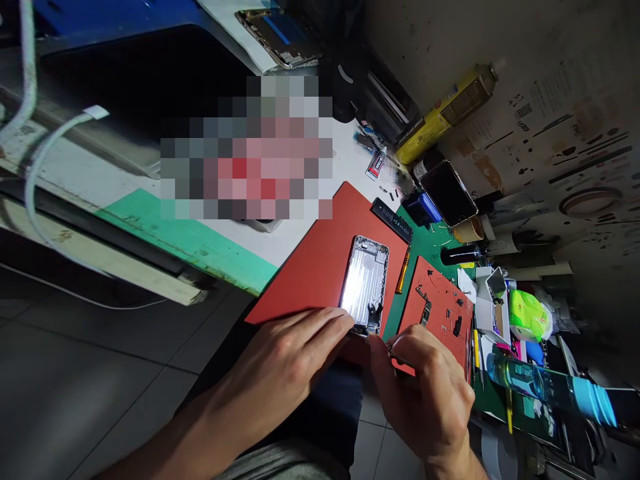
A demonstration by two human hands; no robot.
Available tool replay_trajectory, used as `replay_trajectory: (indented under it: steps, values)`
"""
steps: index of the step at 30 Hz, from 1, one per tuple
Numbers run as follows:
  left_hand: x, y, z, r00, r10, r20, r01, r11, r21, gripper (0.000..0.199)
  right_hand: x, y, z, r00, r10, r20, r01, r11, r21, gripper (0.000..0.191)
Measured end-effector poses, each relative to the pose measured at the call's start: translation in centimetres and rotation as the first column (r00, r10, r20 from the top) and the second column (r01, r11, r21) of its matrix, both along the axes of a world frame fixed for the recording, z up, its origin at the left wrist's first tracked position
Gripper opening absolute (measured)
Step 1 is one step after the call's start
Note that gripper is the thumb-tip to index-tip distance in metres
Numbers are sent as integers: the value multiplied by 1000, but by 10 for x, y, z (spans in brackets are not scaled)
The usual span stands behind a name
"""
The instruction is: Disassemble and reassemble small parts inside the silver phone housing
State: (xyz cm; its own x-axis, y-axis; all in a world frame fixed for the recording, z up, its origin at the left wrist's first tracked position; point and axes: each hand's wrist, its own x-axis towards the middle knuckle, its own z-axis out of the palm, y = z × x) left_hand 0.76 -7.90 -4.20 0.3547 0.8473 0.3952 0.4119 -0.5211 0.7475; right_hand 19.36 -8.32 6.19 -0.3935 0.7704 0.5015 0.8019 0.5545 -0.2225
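Note:
An opened phone housing point(364, 283) lies on a red mat point(315, 260), its bare metal inside shining brightly and dark flex parts at its lower end. My left hand point(295, 353) is closed on the lower left corner of this housing, fingers together. Right beside the housing's bottom edge, my right hand point(430, 387) is in a pinch. Something small and dark shows between its fingers, too hidden to name. A black phone battery point(391, 220) and an orange-handled screwdriver point(403, 270) lie to the right of the housing.
A second red mat point(407, 313) carries a logic board point(426, 311) and several small dark parts. Further right are a white box point(487, 303), a blue bottle point(545, 387) and a leaning phone point(449, 192). A yellow spray can point(445, 113) stands behind. A white cable point(33, 180) hangs left.

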Motion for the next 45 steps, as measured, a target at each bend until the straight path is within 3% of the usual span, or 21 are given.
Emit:
replay_trajectory:
  steps: [5, 25, 31, 38, 45]
  values:
    - [1, 0, 0, 1000, 19, 2, -19, 1000, 25, 46, -1, -3, -1, 1000, 0, -29, -2, 999, -51, 23]
    - [2, 2, 0, 1000, 10, 2, -10, 999, 31, 43, -8, -5, -3, 994, -111, -5, 111, 993, 46, 23]
    - [5, 2, 3, 999, 37, -28, -36, 999, 35, 50, 6, -8, -11, 981, -156, -113, 161, 986, 43, 23]
    - [4, 2, 2, 999, 44, -16, -43, 998, 47, 65, 3, -5, -13, 983, -160, -90, 165, 985, 44, 22]
    - [4, 4, 6, 998, 58, -38, -55, 995, 78, 66, 1, -4, -12, 983, -164, -83, 167, 985, 32, 23]
